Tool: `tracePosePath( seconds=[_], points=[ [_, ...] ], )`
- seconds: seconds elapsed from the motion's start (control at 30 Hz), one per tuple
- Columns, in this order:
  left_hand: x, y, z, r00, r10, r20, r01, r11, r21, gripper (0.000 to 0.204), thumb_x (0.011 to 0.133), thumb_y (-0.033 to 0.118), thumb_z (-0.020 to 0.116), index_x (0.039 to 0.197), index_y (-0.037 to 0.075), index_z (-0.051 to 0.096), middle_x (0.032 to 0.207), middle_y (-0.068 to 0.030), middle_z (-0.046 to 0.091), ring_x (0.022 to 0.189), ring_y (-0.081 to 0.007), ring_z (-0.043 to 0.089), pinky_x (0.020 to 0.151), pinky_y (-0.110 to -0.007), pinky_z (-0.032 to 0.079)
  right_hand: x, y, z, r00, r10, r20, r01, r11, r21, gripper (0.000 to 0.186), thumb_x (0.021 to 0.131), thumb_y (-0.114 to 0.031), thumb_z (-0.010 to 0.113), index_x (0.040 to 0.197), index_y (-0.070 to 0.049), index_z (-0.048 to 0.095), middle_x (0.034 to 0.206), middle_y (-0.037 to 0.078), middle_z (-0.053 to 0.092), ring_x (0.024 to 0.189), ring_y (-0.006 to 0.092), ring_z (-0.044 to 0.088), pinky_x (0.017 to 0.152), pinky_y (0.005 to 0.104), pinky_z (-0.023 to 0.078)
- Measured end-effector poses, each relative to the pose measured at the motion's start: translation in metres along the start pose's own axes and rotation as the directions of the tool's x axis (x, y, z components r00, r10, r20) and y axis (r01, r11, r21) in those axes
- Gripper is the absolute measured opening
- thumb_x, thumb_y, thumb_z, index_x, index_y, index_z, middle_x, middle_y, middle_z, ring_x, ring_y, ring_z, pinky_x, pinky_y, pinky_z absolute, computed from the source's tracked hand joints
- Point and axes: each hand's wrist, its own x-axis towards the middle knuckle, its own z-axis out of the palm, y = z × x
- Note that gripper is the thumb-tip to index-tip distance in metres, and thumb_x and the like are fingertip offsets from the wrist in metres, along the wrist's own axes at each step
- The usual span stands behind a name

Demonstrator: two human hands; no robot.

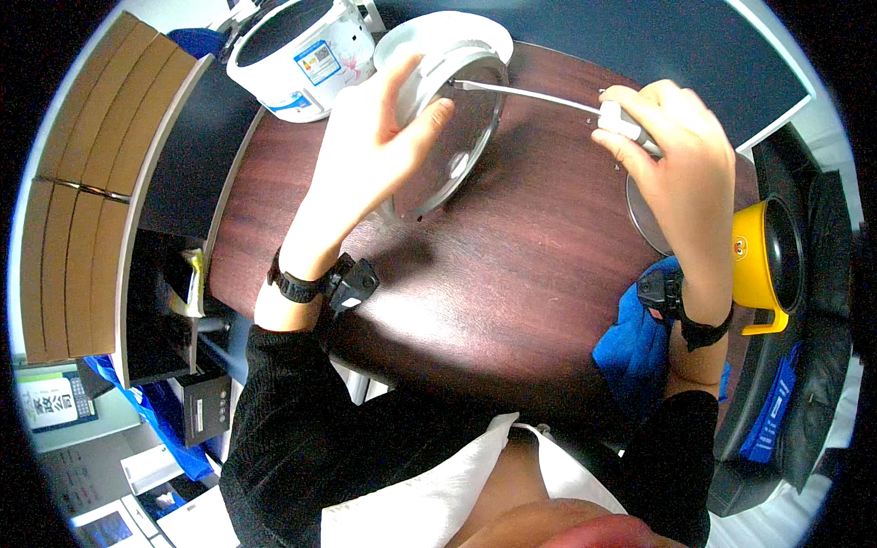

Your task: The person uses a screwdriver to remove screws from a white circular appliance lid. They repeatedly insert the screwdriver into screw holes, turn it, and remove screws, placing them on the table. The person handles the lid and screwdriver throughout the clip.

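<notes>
Toward the back of the dark wood table, my left hand (365,137) grips a round lid (461,146) with a white rim and a shiny metal inner face. The lid is tilted up on edge, and my thumb lies over its near side. My right hand (685,151) is closed around the grey-and-white handle of a screwdriver (539,97). Its long shaft points left, and the tip meets the lid near the upper rim. Beside the handle, small screw-like bits (618,167) lie on the table. A round metal-rimmed piece (644,215) is partly hidden behind my right wrist.
A white rice cooker body (306,59) stands at the back left, with a white round dish-like piece (480,29) behind the lid. Blue cloth (635,342) lies under my right forearm. A yellow pot (751,260) sits at the far right beside a black chair (818,365). Brown boxes (82,201) line the left.
</notes>
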Motion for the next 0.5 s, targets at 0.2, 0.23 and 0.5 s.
tracePosePath(
  seconds=[0.2, 0.23, 0.5],
  points=[
    [0.001, -0.004, -0.003, 0.99, -0.131, -0.045, 0.118, 0.969, -0.218, 0.046, 0.079, 0.028, 0.066, 0.114, -0.001, 0.055, 0.098, -0.0169, 0.065, 0.087, -0.0218, 0.063, 0.078, -0.03, 0.048, -0.005, -0.002, 0.014, 0.963, 0.093, 0.252, -0.239, 0.724, 0.647, 0.023, 0.085, -0.023, 0.059, 0.082, -0.001, 0.063, 0.064, 0.011, 0.055, 0.061, 0.0225, 0.057, 0.058, 0.035, 0.045],
    [0.002, -0.003, -0.003, 0.99, -0.13, -0.054, 0.114, 0.967, -0.227, 0.046, 0.079, 0.028, 0.066, 0.114, -0.001, 0.055, 0.097, -0.0162, 0.065, 0.087, -0.0212, 0.063, 0.078, -0.03, 0.048, -0.004, -0.002, 0.012, 0.93, 0.102, 0.352, -0.329, 0.657, 0.679, 0.025, 0.087, -0.024, 0.057, 0.082, -0.001, 0.063, 0.063, 0.009, 0.055, 0.058, 0.0191, 0.055, 0.055, 0.0328, 0.044],
    [0.001, -0.007, -0.002, 0.989, -0.123, -0.086, 0.092, 0.951, -0.295, 0.045, 0.08, 0.027, 0.067, 0.113, -0.001, 0.056, 0.096, -0.0143, 0.065, 0.088, -0.0194, 0.063, 0.078, -0.03, 0.048, -0.004, -0.003, 0.004, 0.759, 0.126, 0.639, -0.634, 0.371, 0.679, 0.031, 0.093, -0.031, 0.049, 0.088, -0.005, 0.064, 0.057, -0.002, 0.051, 0.044, 0.0042, 0.043, 0.04, 0.0201, 0.034]
  ],
)
